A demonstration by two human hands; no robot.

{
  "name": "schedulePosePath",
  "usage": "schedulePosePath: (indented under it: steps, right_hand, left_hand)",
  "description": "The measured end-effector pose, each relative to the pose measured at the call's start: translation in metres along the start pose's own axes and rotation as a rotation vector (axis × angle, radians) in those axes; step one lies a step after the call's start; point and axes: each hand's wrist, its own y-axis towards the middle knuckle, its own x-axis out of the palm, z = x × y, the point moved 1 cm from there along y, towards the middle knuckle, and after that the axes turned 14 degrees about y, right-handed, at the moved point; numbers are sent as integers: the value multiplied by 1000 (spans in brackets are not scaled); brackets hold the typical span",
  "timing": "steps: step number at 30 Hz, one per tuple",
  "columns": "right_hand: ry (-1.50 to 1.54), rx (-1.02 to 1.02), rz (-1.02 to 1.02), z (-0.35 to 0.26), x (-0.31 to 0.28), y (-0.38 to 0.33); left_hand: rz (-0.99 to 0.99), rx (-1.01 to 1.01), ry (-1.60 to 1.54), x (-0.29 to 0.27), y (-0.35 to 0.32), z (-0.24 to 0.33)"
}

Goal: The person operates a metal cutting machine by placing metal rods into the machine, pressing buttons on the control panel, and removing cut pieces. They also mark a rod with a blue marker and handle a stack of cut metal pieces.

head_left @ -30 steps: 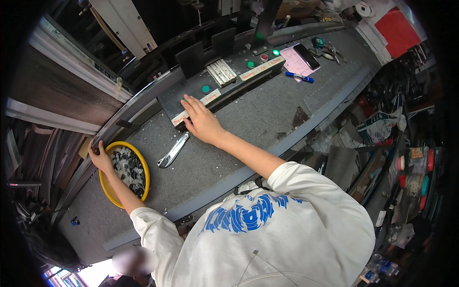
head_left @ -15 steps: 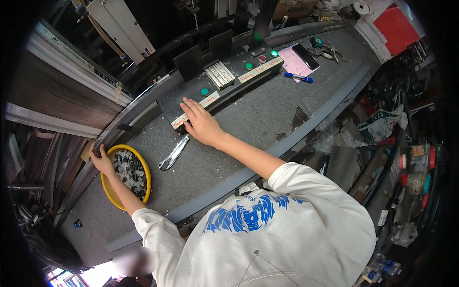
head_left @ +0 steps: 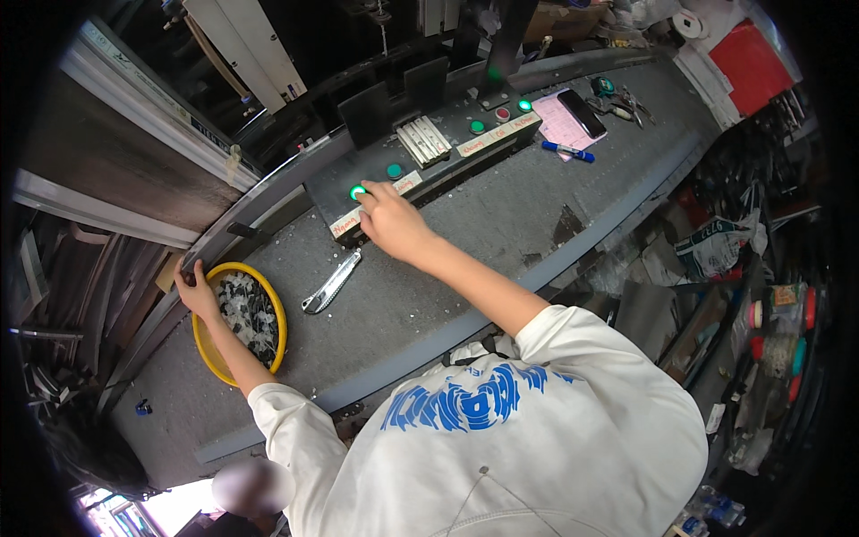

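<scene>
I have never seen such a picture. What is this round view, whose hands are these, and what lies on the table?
The picture comes from a wide camera on a person's head, looking down, so straight edges bend. Both arms in white sleeves belong to that person. The right hand rests a fingertip on a lit green button of a grey control panel. The left hand holds the rim of a yellow bowl full of small grey pieces. Neither hand grips a tool. On the grey bench lie a metal utility knife, a blue pen, pink paper and a dark phone.
</scene>
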Motion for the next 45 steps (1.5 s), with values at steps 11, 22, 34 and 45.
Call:
schedulePosePath:
  steps: [11, 22, 34, 45]
  right_hand:
    - [-15, 150, 162, 16, -24, -2]
    - [-46, 16, 251, 38, -76, 7]
    - [-429, 285, 409, 156, -162, -10]
    - [-655, 309, 271, 148, -150, -20]
  left_hand:
    - [15, -58, 68, 1, -3, 8]
    - [56, 19, 173, 0, -5, 12]
    - [91, 67, 197, 0, -8, 14]
    - [-50, 98, 194, -3, 6, -8]
